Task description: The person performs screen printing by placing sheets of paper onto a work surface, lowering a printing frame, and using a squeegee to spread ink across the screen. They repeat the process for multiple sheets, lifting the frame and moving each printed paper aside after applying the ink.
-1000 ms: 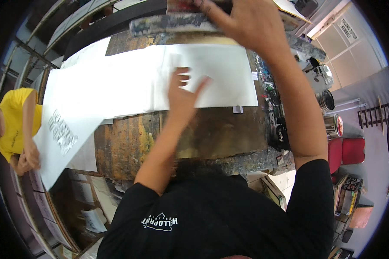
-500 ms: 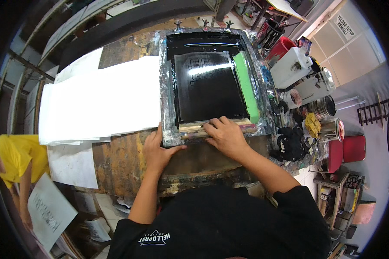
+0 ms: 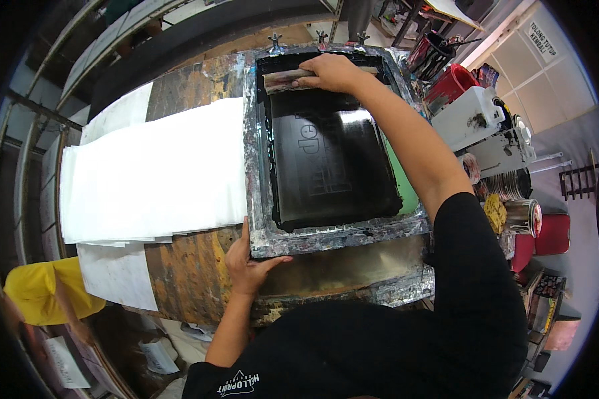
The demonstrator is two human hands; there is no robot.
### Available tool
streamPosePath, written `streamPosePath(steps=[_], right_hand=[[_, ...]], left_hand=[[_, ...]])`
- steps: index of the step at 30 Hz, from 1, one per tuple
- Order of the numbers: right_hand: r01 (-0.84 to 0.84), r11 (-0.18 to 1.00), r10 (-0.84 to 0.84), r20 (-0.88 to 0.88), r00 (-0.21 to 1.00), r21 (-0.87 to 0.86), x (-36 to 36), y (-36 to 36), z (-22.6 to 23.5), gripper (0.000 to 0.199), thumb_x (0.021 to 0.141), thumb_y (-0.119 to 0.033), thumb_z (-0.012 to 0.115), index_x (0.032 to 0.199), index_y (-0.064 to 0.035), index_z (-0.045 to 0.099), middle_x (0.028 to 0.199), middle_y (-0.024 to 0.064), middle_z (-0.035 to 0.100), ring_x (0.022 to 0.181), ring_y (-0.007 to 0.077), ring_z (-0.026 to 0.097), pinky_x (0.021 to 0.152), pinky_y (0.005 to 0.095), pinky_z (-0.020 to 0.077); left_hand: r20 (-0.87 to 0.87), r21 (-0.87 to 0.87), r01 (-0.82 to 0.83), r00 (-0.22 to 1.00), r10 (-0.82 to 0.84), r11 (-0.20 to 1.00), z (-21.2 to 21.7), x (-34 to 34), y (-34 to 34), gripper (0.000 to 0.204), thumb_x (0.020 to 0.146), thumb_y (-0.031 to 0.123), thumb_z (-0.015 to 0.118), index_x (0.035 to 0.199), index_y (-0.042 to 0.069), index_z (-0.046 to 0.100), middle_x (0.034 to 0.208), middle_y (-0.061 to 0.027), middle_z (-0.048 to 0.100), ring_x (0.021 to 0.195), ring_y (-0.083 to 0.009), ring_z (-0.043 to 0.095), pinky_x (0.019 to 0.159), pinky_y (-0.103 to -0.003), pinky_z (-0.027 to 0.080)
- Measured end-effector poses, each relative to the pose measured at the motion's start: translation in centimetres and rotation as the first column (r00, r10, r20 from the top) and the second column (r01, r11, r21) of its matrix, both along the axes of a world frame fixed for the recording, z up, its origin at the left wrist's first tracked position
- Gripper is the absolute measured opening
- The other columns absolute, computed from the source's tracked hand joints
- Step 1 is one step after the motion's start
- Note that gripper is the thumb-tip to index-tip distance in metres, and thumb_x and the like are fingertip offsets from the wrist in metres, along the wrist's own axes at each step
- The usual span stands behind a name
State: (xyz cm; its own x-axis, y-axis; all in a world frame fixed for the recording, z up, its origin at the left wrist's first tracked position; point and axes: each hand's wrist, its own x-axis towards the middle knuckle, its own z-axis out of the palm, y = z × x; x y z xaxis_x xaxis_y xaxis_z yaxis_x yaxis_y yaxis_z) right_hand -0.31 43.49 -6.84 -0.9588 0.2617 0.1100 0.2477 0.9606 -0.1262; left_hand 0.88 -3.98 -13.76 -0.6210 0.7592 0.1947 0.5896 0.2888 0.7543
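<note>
Black ink coats the mesh of the rectangular, paint-crusted metal screen-printing frame (image 3: 333, 229), which lies flat on the worn, stained wooden counter (image 3: 186, 272), toward its right side. The right hand (image 3: 329, 72) reaches to the frame's far end, fingers closed around a long wooden-handled squeegee (image 3: 283, 80) lying across the mesh. The left hand (image 3: 246, 263) presses the frame's near left corner, fingers seemingly spread flat on the rim. A stack of white paper sheets (image 3: 153, 173) lies just beside the frame's left edge.
</note>
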Motion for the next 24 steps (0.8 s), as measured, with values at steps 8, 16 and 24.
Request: streamPosePath(steps=[8, 16, 24], right_hand=[[0.087, 0.986, -0.057, -0.201, 0.978, 0.143, 6.5, -8.4, -3.4, 0.037, 0.100, -0.050, 0.068, 0.112, -0.0150, 0.066, 0.104, 0.0096, 0.070, 0.099, 0.0336, 0.071, 0.077, 0.0513, 0.0595], [0.036, 0.999, -0.039, -0.121, 0.992, -0.033, 20.2, -25.0, 6.4, 0.037, 0.096, -0.038, 0.074, 0.110, -0.0075, 0.058, 0.096, 0.0116, 0.064, 0.094, 0.0335, 0.068, 0.076, 0.0490, 0.0575], [0.231, 0.912, 0.003, -0.570, 0.822, 0.339, 15.6, -22.1, 18.1, 0.041, 0.099, -0.049, 0.069, 0.103, -0.0082, 0.068, 0.087, 0.0083, 0.066, 0.090, 0.0312, 0.066, 0.091, 0.0479, 0.0409]], left_hand=[[-0.095, 0.144, 0.046, 0.995, -0.032, 0.989, -1.8, -0.2, -0.6, 0.116, 0.067, 0.043, 0.100, 0.160, -0.003, 0.048, 0.104, -0.0212, 0.072, 0.090, -0.0379, 0.068, 0.080, -0.044, 0.054], [0.420, 0.340, -0.128, 0.907, -0.029, 0.932, 2.9, 2.1, 1.2, 0.101, 0.075, 0.021, 0.101, 0.156, -0.009, 0.050, 0.119, -0.0172, 0.075, 0.112, -0.0242, 0.071, 0.099, -0.038, 0.057], [0.270, 0.680, -0.091, 0.953, -0.133, 0.727, 10.9, -0.4, 6.9, 0.107, 0.096, 0.027, 0.086, 0.173, -0.001, 0.017, 0.152, -0.0204, 0.053, 0.128, -0.0248, 0.056, 0.112, -0.043, 0.045]])
